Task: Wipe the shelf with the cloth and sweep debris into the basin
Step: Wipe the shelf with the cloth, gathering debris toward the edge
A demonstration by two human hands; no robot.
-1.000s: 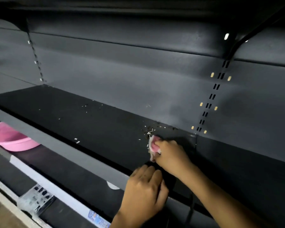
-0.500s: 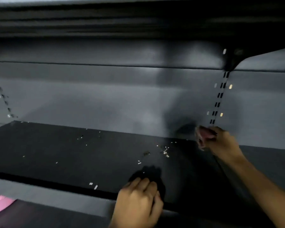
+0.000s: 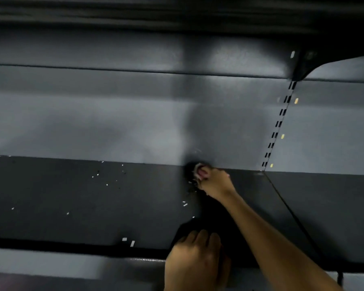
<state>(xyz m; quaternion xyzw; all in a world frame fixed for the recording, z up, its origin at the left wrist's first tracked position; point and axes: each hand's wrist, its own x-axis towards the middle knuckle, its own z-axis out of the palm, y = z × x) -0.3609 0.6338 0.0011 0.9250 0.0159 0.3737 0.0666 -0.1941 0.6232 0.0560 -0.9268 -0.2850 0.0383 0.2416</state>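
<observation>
Right hand (image 3: 215, 181) with bunched cloth (image 3: 200, 172) at shelf (image 3: 72, 198) back edge

The shelf (image 3: 93, 198) looks like matt dark painted metal; the cloth (image 3: 200, 172) seems soft pink fabric.

A grey back panel (image 3: 93, 122) rises behind the dark unit, made of wide horizontal sections with a thin dark seam (image 3: 135, 70) running across near the top. At the right, a slotted upright (image 3: 278, 123) climbs the panel at a slant, its paired black slots stacked in a column. Small yellowish tabs (image 3: 296, 101) sit just beside the slots at several heights. A black bracket (image 3: 303, 66) meets the top of the upright and curves away to the right under the dark underside of an upper level (image 3: 156, 13). A soft, blurred shadow (image 3: 198, 127) falls across the middle of the back panel.
</observation>
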